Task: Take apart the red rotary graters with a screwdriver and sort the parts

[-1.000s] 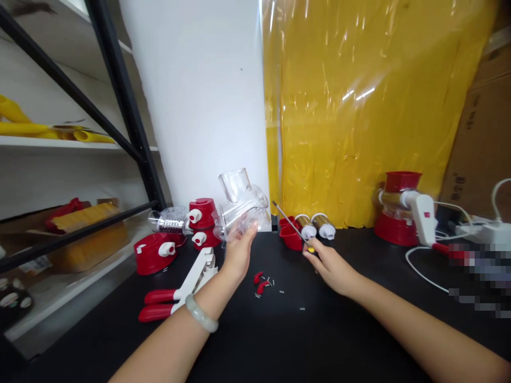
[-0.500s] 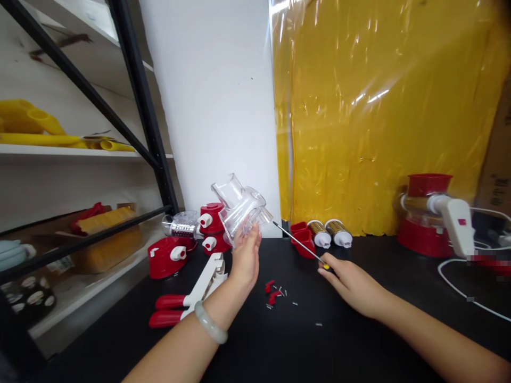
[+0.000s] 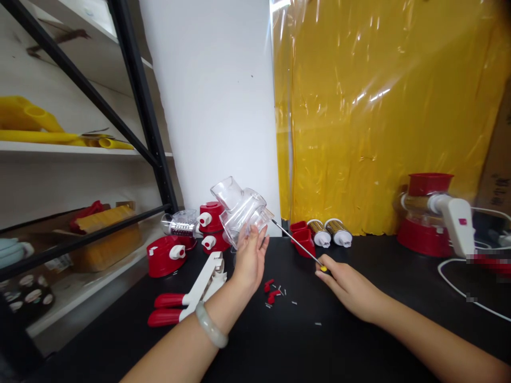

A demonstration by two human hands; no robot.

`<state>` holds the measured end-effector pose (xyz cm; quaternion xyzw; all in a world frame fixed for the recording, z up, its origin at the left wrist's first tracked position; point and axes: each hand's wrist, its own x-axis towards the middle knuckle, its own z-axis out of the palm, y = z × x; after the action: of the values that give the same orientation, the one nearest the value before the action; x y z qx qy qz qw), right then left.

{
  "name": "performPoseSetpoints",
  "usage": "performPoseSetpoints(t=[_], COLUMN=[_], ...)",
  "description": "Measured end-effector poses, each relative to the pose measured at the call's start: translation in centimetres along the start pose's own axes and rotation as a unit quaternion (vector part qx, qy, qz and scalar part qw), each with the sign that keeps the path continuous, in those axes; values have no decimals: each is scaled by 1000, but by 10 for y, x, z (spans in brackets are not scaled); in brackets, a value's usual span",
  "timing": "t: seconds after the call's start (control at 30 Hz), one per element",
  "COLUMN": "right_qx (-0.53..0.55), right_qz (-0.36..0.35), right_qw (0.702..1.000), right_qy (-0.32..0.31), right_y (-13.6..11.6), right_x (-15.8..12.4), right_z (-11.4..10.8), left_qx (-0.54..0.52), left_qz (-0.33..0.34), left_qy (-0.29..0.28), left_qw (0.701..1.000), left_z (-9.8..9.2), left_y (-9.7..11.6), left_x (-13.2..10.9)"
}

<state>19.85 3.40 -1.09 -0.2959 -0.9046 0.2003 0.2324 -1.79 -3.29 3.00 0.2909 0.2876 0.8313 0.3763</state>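
Observation:
My left hand point(image 3: 252, 259) is closed around the lower part of a clear plastic grater housing point(image 3: 239, 207), held tilted above the table. A screwdriver point(image 3: 297, 241) with a long metal shaft is gripped by its handle in my right hand point(image 3: 345, 284). Its tip is close to the right side of the housing; I cannot tell whether they touch. Below, between my hands, small red plastic pieces point(image 3: 272, 293) and several small screws point(image 3: 294, 302) lie on the black table point(image 3: 287, 346).
Left are red bases point(image 3: 163, 259), stacked red parts point(image 3: 211, 226) and a white tool with red handles point(image 3: 199, 290). Behind are red hoppers point(image 3: 302, 242) and grater drums point(image 3: 338, 233). An assembled drum grater point(image 3: 429, 223) and white cable point(image 3: 463, 292) are right; a shelf rack point(image 3: 139, 90) borders the left.
The clear housing has turned slightly in my left hand, whose fingers have shifted their hold. My right hand with the screwdriver has moved a little to the left.

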Motion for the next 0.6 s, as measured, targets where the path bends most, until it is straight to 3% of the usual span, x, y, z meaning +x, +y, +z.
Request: performPoseSetpoints(t=[0.27, 0.47, 0.6], right_qx=[12, 39, 85], right_qz=[5, 3, -4], right_qw=[1000, 999, 996], right_qy=[1, 1, 0], right_y=[-5, -6, -3], right_x=[-1, -1, -1], right_z=[-2, 1, 4], left_qx=[4, 30, 13], left_qz=[-15, 10, 25], left_qy=[-17, -30, -82], left_qw=[1000, 999, 996], left_z=[-1, 1, 2], left_y=[-6, -5, 1], left_x=[-4, -8, -9])
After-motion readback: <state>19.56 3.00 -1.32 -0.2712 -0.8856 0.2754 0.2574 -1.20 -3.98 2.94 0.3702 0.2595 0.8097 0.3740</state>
